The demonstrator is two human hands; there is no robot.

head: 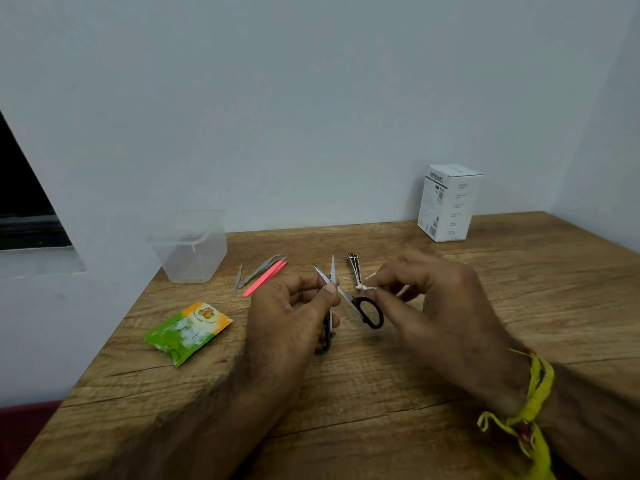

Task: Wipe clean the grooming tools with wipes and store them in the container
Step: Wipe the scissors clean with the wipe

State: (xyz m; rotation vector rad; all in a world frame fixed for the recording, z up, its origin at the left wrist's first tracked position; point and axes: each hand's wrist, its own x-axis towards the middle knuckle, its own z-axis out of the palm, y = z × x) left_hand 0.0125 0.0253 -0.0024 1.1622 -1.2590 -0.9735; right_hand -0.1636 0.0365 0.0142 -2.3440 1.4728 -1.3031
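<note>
The left hand [294,306] grips the open scissors [341,296] over the table, blades pointing away; the right hand [426,292] pinches what looks like a twisted wipe [365,287] just right of the blade

We see black-handled scissors [349,299] held above wooden table, blades spread apart, tips pointing away toward wall. Small twisted white wipe [366,287] near blade pivot; whether it touches metal we cannot tell. Nail clipper [354,268] lies on table just beyond scissors. Pink tweezers [265,278], steel tweezers [260,270] and slim steel pick [237,280] lie side by side further left. Clear plastic container [190,251] stands upright, open, at back left. Green-orange wipes sachet [187,332] lies flat front left.
</note>
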